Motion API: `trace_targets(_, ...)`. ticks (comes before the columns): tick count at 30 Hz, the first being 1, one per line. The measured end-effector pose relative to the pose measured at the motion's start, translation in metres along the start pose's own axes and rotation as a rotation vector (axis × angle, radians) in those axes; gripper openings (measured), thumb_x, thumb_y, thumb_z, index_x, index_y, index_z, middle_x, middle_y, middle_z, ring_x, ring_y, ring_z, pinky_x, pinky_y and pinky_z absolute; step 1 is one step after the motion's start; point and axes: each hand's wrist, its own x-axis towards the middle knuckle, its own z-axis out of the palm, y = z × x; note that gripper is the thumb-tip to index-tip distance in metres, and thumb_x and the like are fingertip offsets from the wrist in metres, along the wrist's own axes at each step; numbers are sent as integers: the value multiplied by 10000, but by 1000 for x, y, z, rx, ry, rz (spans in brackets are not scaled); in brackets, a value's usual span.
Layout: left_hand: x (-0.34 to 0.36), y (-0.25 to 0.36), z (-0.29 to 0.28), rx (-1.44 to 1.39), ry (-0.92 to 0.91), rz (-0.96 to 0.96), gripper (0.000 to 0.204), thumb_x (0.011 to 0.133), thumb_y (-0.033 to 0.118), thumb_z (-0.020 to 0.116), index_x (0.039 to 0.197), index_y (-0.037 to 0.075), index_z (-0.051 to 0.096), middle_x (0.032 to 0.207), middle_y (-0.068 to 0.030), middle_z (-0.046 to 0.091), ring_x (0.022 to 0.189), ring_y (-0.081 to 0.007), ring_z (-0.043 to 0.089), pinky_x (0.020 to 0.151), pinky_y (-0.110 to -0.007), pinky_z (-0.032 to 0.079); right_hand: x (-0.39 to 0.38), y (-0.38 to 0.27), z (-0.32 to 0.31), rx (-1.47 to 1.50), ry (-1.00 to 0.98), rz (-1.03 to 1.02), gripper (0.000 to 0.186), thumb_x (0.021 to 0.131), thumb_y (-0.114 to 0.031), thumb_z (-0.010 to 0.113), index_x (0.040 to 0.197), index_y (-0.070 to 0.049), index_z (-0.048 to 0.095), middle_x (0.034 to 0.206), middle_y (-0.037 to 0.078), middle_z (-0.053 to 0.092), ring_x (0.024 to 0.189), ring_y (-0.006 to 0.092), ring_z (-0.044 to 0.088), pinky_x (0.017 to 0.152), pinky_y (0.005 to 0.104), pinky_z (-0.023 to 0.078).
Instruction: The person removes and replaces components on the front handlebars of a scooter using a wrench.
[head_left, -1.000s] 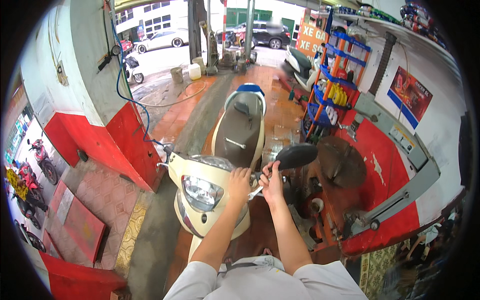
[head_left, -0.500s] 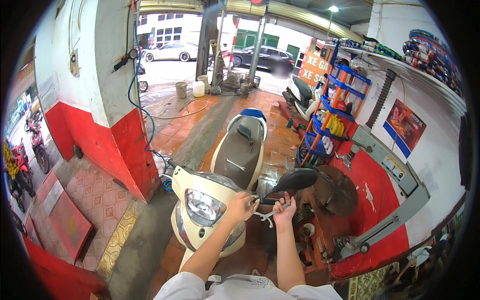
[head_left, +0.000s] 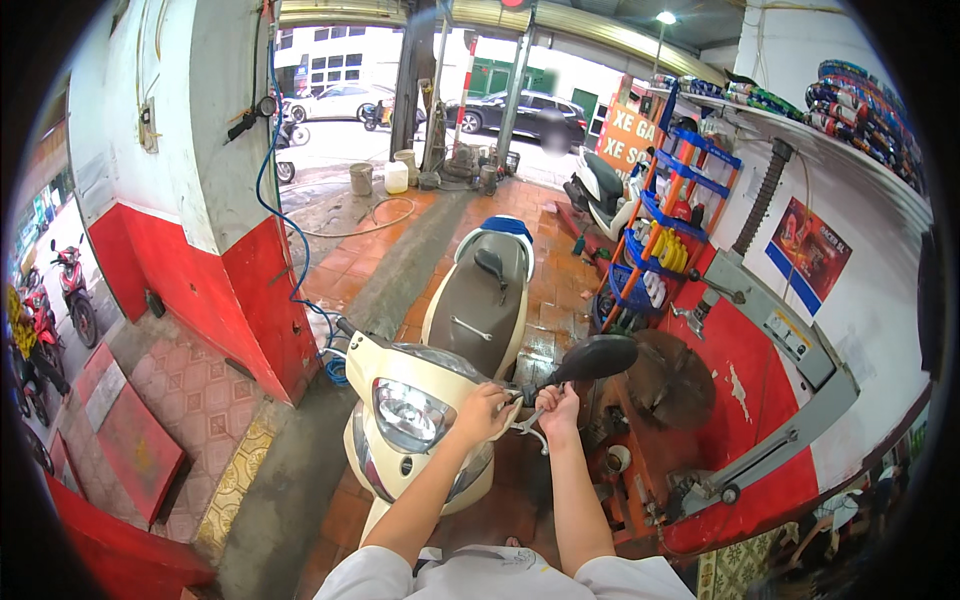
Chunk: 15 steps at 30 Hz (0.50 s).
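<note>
A cream scooter (head_left: pixel 462 365) stands in front of me, its headlight (head_left: pixel 408 412) toward me. My left hand (head_left: pixel 485 412) is closed with curled fingers at the handlebar, beside the headlight; what they pinch is hidden. Close to its right, my right hand (head_left: pixel 557 408) is closed around a silver wrench (head_left: pixel 527 424), mostly covered by the fingers, at the base of the black mirror (head_left: pixel 598 357). The silver brake lever (head_left: pixel 543 440) curves below this hand. On the brown seat lie another wrench (head_left: pixel 471 329) and a second black mirror (head_left: pixel 490 263).
A grey metal machine arm (head_left: pixel 775 320) and an orange stand (head_left: pixel 640 460) are at the right. Behind them rises a blue and orange rack (head_left: pixel 660 225). A red and white pillar (head_left: pixel 225 230) with a blue hose (head_left: pixel 285 215) stands at the left. A white scooter (head_left: pixel 603 190) is parked behind.
My right hand has turned and its fingers have closed further over the wrench, moving slightly left toward the mirror's base. My left hand stays nearly in place. A motorbike has appeared on the street.
</note>
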Motion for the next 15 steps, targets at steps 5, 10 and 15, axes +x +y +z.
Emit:
trace_targets(5, 3, 7, -5, -31, -37, -126, 195, 714, 121, 756, 869, 11, 715, 930, -157, 678, 920, -330, 638, 838, -394, 525, -21, -5, -6, -76, -51, 8, 331, 1046, -348, 407, 946, -73, 564, 620, -31, 318, 507, 87, 291, 458, 238, 245)
trace_targets(10, 27, 5, -12, -204, -94, -322, 219, 707, 96, 702, 906, 9, 727, 929, -149, 685, 898, -296, 658, 836, -367, 521, -27, -53, -6, -89, -25, -81, 309, 1055, -290, 392, 895, -63, 527, 665, -16, 368, 559, 95, 341, 512, 245, 300)
trace_targets(15, 62, -1, 7, -316, -17, -460, 136, 889, 95, 637, 936, 0, 723, 886, -99, 701, 792, -157, 662, 736, -299, 535, -15, -98, 13, -342, -85, -117, 275, 1031, -250, 446, 802, -116, 518, 640, -26, 402, 519, 88, 341, 466, 246, 287)
